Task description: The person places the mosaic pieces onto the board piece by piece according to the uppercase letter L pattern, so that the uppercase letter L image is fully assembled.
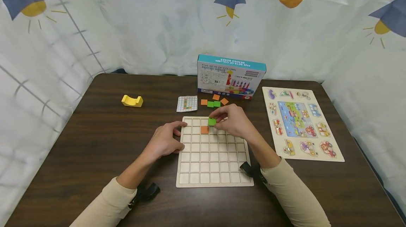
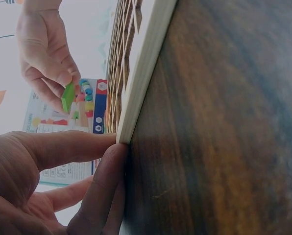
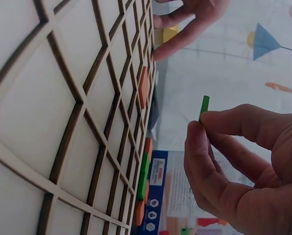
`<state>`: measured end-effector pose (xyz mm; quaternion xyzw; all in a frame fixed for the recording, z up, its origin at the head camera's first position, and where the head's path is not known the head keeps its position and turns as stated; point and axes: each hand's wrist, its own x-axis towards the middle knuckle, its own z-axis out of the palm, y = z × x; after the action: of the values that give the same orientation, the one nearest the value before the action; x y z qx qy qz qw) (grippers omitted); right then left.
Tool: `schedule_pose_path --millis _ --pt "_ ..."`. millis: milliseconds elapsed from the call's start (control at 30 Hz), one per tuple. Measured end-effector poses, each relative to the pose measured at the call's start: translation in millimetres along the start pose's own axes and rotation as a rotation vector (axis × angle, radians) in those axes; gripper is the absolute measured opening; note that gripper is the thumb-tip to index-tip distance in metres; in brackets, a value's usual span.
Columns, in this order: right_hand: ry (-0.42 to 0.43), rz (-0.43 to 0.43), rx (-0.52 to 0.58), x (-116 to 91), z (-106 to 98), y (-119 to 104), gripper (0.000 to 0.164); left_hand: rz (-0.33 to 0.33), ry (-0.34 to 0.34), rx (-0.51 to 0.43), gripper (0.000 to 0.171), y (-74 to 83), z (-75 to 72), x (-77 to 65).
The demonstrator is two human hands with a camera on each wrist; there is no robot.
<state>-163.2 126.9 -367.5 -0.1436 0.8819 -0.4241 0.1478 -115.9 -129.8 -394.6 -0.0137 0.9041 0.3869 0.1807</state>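
A wooden grid board (image 1: pixel 195 167) lies on the table, with one orange square tile (image 1: pixel 204 129) in a cell near its far edge. My right hand (image 1: pixel 234 121) pinches a green square tile (image 1: pixel 211 122) between thumb and fingertips. Both wrist views show this green tile (image 2: pixel 68 97) held up off the board, its thin edge (image 3: pixel 205 108) turned to the right wrist camera. My left hand (image 1: pixel 163 140) rests against the board's left edge, finger and thumb spread along it. Loose orange tiles (image 1: pixel 204 102) and green tiles (image 1: pixel 210 104) lie beyond the board.
A small card with a coloured grid pattern (image 1: pixel 190 103) lies behind the board. Farther back stands a cardboard toy box (image 1: pixel 228 79). A wooden vehicle puzzle (image 1: pixel 272 128) is to the right, and a yellow curved block (image 1: pixel 131 101) sits at the back left.
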Motion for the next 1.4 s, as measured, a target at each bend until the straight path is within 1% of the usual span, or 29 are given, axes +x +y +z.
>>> schedule_pose_path --millis 233,433,767,967,1267,1400 --pt "-0.027 0.012 -0.023 -6.6 0.0 -4.8 0.027 -0.001 0.002 0.000 0.073 -1.5 4.2 -3.8" --pt "-0.047 0.026 -0.034 -9.2 2.7 -4.7 0.027 0.005 0.010 -0.003 0.073 -2.2 5.6 -4.8" --pt "-0.073 -0.006 -0.061 -8.3 4.7 -4.3 0.026 0.012 0.009 0.004 0.073 -1.8 4.1 -2.6" --pt "-0.096 -0.024 -0.065 -5.1 10.3 -3.9 0.025 0.010 0.002 0.005 0.074 -0.5 0.8 -1.7" --pt "-0.162 -0.029 -0.078 -2.4 18.5 -4.8 0.026 0.028 0.008 0.031 0.073 -1.9 -0.1 -1.0" --pt "-0.177 -0.036 -0.089 -1.7 23.2 -3.5 0.026 0.031 0.007 0.035 0.073 -1.8 -0.1 -0.6"
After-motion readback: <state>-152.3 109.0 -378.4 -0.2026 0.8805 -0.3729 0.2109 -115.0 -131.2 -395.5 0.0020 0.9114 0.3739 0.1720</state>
